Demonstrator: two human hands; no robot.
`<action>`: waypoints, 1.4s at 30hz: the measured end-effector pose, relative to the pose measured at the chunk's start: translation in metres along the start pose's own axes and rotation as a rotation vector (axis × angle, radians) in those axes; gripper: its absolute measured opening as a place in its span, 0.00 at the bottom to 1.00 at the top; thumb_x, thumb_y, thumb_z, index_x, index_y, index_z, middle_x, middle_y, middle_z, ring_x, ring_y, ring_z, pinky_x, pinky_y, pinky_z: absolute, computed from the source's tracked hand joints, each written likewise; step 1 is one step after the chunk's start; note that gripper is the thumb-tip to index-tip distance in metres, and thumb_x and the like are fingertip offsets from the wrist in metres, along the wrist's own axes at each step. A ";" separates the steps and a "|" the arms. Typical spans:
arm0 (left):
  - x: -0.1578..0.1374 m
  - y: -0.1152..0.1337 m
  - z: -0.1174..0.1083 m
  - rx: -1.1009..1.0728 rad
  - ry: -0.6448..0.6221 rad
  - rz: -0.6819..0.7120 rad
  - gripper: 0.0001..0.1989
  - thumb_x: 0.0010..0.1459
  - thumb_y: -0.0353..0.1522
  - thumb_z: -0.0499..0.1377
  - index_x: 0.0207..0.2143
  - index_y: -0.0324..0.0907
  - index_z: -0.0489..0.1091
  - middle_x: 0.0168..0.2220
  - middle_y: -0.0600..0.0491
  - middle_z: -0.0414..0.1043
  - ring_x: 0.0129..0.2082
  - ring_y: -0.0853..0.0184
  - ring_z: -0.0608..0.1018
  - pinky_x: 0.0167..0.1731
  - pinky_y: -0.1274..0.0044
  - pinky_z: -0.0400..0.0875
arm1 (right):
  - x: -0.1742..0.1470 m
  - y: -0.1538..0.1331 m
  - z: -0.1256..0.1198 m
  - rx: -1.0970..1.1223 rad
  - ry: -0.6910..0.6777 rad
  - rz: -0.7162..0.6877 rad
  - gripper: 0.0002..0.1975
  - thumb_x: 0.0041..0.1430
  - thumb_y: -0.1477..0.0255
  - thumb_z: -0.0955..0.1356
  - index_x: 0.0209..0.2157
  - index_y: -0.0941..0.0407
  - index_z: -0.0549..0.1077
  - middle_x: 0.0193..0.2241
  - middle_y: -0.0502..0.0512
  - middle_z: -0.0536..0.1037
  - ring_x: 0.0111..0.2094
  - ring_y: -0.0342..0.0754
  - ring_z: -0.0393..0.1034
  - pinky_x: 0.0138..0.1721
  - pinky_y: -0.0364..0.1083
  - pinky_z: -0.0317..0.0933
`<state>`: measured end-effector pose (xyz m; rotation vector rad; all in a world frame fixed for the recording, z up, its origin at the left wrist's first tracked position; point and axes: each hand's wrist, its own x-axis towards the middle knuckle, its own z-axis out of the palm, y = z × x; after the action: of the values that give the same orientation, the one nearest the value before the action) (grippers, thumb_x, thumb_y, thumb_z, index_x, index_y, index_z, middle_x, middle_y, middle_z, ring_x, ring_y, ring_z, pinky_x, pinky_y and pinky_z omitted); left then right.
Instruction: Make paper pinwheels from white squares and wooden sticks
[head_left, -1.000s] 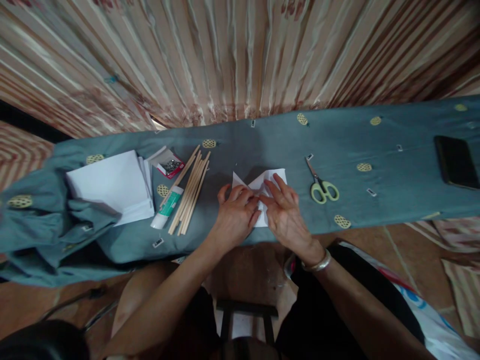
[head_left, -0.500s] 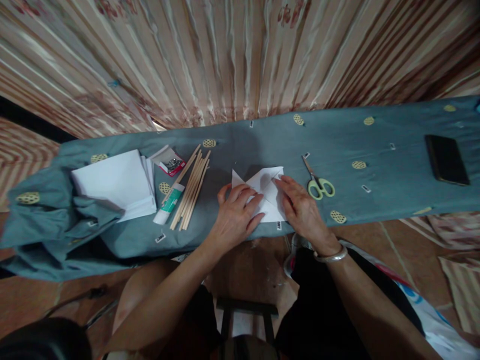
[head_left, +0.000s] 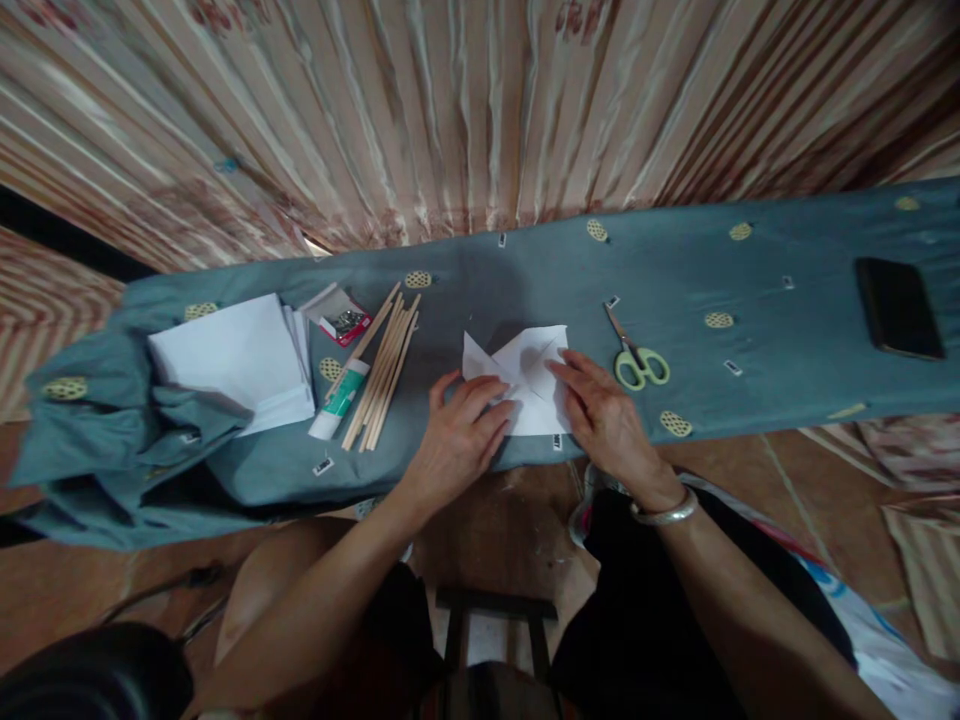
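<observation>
Two bare hands lie at one sheet of white paper (head_left: 536, 412) on the teal, pineapple-patterned tablecloth (head_left: 675, 270), close to the table's near edge. The paper has a pointed flap at its far left corner, a notch beside it and slanting lines across its face; whether those are creases or cuts cannot be told. The left hand (head_left: 459, 430) has its fingers slightly spread and bent, with the tips on the paper's left part. The right hand (head_left: 611, 420), loosely curved with the thumb apart from the forefinger, touches the right edge; a silver bracelet (head_left: 667, 508) circles that wrist. Neither hand is clamped on anything.

Just right of the right hand are green-handled scissors (head_left: 641, 368), and well beyond them a black phone (head_left: 898, 307). Left of the left hand lie wooden sticks (head_left: 382, 375), a green-and-white glue stick (head_left: 339, 400), an open box (head_left: 335, 315) of small metal pieces and a stack of white sheets (head_left: 232, 360).
</observation>
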<state>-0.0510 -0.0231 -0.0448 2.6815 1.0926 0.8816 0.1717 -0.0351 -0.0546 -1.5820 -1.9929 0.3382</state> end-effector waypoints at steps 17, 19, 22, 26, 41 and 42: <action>-0.006 0.020 -0.005 0.060 -0.105 0.147 0.07 0.65 0.30 0.56 0.43 0.40 0.71 0.44 0.48 0.76 0.42 0.63 0.74 0.39 0.71 0.65 | -0.005 0.001 -0.003 0.008 0.034 0.026 0.19 0.65 0.74 0.60 0.53 0.59 0.74 0.55 0.64 0.76 0.57 0.56 0.70 0.60 0.59 0.63; -0.007 0.024 -0.002 0.067 -0.103 0.148 0.06 0.65 0.30 0.56 0.43 0.40 0.71 0.45 0.49 0.77 0.46 0.63 0.74 0.43 0.69 0.64 | -0.006 0.000 -0.003 0.013 0.030 0.017 0.18 0.65 0.74 0.60 0.52 0.59 0.75 0.54 0.65 0.76 0.56 0.56 0.71 0.60 0.59 0.63; -0.009 0.028 -0.002 0.067 -0.065 0.144 0.07 0.66 0.30 0.55 0.43 0.43 0.71 0.47 0.52 0.77 0.53 0.63 0.72 0.54 0.65 0.58 | -0.007 0.000 -0.003 0.021 0.027 0.008 0.18 0.65 0.75 0.60 0.50 0.59 0.76 0.53 0.65 0.76 0.55 0.57 0.71 0.59 0.61 0.64; -0.009 0.027 -0.001 0.092 -0.100 0.128 0.07 0.67 0.30 0.55 0.43 0.43 0.71 0.48 0.53 0.77 0.53 0.63 0.72 0.55 0.64 0.55 | -0.007 -0.002 -0.004 0.029 0.016 -0.007 0.17 0.64 0.75 0.60 0.49 0.60 0.76 0.53 0.66 0.77 0.54 0.57 0.72 0.58 0.61 0.65; -0.004 0.017 -0.001 0.151 -0.186 0.044 0.10 0.67 0.30 0.52 0.39 0.39 0.74 0.34 0.52 0.78 0.34 0.65 0.76 0.43 0.68 0.61 | -0.015 -0.005 -0.015 0.167 -0.091 -0.030 0.19 0.59 0.79 0.61 0.47 0.56 0.78 0.57 0.61 0.74 0.58 0.55 0.68 0.59 0.59 0.63; -0.005 0.016 0.000 0.142 -0.175 0.027 0.10 0.68 0.30 0.52 0.39 0.39 0.74 0.34 0.52 0.79 0.34 0.65 0.77 0.43 0.68 0.61 | -0.016 -0.007 -0.015 0.200 -0.112 -0.036 0.19 0.58 0.79 0.62 0.47 0.54 0.78 0.58 0.60 0.73 0.60 0.54 0.67 0.60 0.58 0.62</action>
<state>-0.0444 -0.0377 -0.0420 2.8293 1.1203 0.5801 0.1772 -0.0540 -0.0431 -1.4280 -1.9989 0.6046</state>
